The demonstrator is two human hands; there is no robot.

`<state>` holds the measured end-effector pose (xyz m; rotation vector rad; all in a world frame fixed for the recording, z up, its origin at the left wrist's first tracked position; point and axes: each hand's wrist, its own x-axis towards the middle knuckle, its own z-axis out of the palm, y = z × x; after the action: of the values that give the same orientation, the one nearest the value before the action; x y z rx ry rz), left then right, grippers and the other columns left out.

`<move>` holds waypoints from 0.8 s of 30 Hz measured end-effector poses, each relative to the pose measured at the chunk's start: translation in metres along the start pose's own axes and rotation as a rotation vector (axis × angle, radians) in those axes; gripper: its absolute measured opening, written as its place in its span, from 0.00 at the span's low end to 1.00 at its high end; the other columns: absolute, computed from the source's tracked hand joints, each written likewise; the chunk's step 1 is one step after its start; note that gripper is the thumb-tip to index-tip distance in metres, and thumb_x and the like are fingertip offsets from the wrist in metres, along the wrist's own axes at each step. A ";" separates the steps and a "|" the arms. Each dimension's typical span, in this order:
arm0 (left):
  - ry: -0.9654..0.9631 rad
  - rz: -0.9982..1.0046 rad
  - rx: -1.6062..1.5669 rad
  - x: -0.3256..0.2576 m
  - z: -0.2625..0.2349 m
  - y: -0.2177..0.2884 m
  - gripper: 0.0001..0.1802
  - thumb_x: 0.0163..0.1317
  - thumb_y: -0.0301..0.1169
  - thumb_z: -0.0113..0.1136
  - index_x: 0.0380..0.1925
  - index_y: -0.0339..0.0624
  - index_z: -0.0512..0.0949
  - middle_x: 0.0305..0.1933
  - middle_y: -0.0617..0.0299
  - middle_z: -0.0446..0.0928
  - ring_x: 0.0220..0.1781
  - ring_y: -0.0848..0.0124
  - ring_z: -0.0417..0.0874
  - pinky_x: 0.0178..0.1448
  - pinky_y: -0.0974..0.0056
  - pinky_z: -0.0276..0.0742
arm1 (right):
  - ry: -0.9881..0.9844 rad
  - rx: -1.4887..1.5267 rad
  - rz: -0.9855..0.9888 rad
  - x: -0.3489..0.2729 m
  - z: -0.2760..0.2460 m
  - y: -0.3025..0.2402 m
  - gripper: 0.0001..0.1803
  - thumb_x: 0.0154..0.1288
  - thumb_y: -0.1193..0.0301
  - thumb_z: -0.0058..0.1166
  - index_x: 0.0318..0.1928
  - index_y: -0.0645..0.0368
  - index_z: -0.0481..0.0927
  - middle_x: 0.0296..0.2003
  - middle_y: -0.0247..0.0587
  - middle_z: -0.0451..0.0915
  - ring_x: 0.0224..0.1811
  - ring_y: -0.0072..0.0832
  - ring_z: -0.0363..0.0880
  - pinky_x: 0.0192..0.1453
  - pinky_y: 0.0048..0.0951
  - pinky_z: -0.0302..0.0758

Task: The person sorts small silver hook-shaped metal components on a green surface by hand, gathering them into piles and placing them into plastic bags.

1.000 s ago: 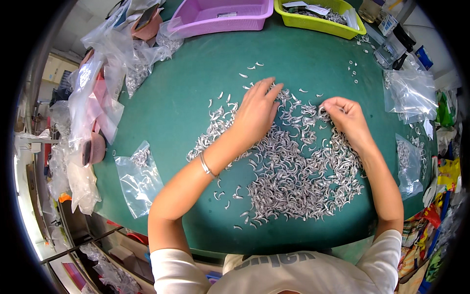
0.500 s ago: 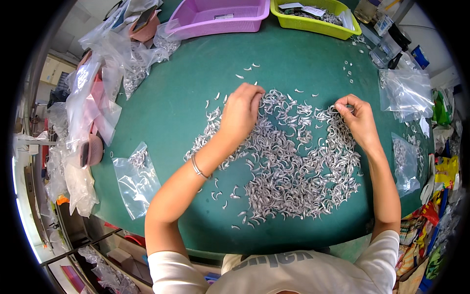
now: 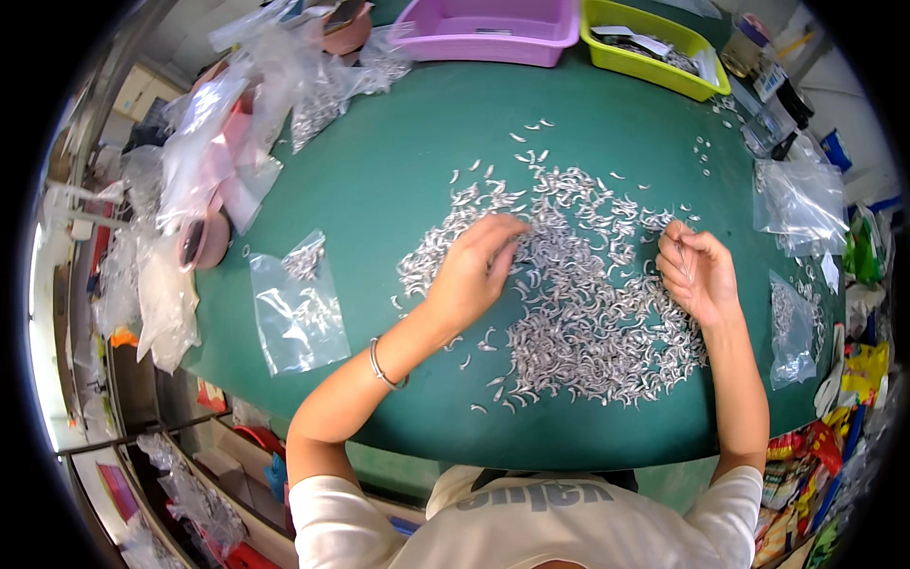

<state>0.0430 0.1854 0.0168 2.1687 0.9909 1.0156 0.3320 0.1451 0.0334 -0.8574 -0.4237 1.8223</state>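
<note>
A wide, loose pile of small curved, claw-shaped silver pieces [image 3: 588,332] lies spread over the green table. My left hand [image 3: 477,266], with a metal bangle on its wrist, hovers at the pile's left part. Its fingers are curled toward the thumb; whatever they hold is hidden. At the pile's right edge my right hand [image 3: 701,275] is turned partly palm up. Its thumb and fingers pinch what looks like one small silver piece [image 3: 682,252]. Just beyond the pile, a few stray pieces [image 3: 531,131] lie apart.
Purple basket [image 3: 488,43] and yellow-green basket [image 3: 654,71] stand at the far edge. Clear plastic bags of small parts lie left [image 3: 301,313] and right [image 3: 790,332]. More bags [image 3: 227,142] crowd the left edge. A clear jug [image 3: 770,125] stands far right.
The whole view has shifted, so the table appears farther right. My right hand has drawn back toward me and turned palm up. My left hand has come nearer to me over the pile.
</note>
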 end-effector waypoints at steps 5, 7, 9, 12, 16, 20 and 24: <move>-0.229 -0.006 0.482 -0.047 -0.006 -0.008 0.23 0.58 0.34 0.58 0.53 0.39 0.71 0.64 0.53 0.62 0.70 0.51 0.53 0.68 0.43 0.52 | 0.147 -0.997 -0.312 -0.002 -0.001 0.024 0.06 0.60 0.73 0.55 0.35 0.62 0.80 0.11 0.23 0.60 0.14 0.17 0.56 0.16 0.22 0.52; -0.280 -0.009 0.494 -0.059 -0.010 0.000 0.23 0.58 0.34 0.58 0.53 0.39 0.71 0.64 0.53 0.62 0.70 0.50 0.53 0.68 0.44 0.52 | 0.305 -1.361 -0.455 -0.006 0.010 0.023 0.06 0.56 0.74 0.58 0.35 0.59 0.84 0.12 0.29 0.64 0.15 0.17 0.56 0.21 0.26 0.57; -0.291 0.008 0.519 -0.066 -0.016 0.006 0.21 0.57 0.31 0.58 0.51 0.38 0.73 0.63 0.54 0.64 0.69 0.50 0.56 0.67 0.45 0.55 | 0.358 -1.505 -0.525 -0.005 0.013 0.014 0.07 0.55 0.75 0.58 0.36 0.58 0.83 0.12 0.33 0.65 0.15 0.19 0.57 0.22 0.26 0.59; -0.293 0.052 0.368 -0.079 -0.016 0.006 0.17 0.56 0.28 0.59 0.47 0.38 0.75 0.61 0.54 0.66 0.67 0.50 0.59 0.66 0.49 0.59 | 0.337 -1.682 -0.572 0.000 0.010 0.012 0.09 0.54 0.74 0.58 0.38 0.56 0.83 0.15 0.44 0.71 0.15 0.29 0.68 0.25 0.31 0.66; -0.237 0.059 0.243 -0.081 -0.014 0.014 0.13 0.54 0.23 0.58 0.42 0.38 0.76 0.56 0.52 0.70 0.62 0.51 0.67 0.63 0.53 0.64 | 0.317 -1.825 -0.477 0.005 0.012 0.020 0.06 0.53 0.73 0.60 0.34 0.57 0.83 0.19 0.48 0.76 0.22 0.37 0.77 0.28 0.36 0.70; -0.148 0.006 0.213 -0.079 -0.021 0.016 0.13 0.54 0.21 0.57 0.42 0.37 0.76 0.54 0.51 0.70 0.57 0.52 0.70 0.60 0.55 0.66 | 0.230 -1.447 -0.433 0.001 -0.011 0.007 0.05 0.55 0.74 0.59 0.31 0.63 0.81 0.17 0.30 0.73 0.20 0.13 0.63 0.24 0.20 0.62; -0.093 -0.017 0.281 -0.077 -0.028 0.008 0.16 0.53 0.21 0.58 0.44 0.37 0.75 0.54 0.51 0.69 0.58 0.52 0.69 0.60 0.55 0.66 | 0.256 -1.172 -0.345 -0.011 -0.014 0.000 0.07 0.58 0.73 0.58 0.31 0.66 0.81 0.21 0.24 0.74 0.24 0.11 0.65 0.27 0.17 0.62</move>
<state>-0.0102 0.1242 0.0069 2.4038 1.1641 0.7981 0.3444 0.1330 0.0276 -1.6324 -1.4272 1.0093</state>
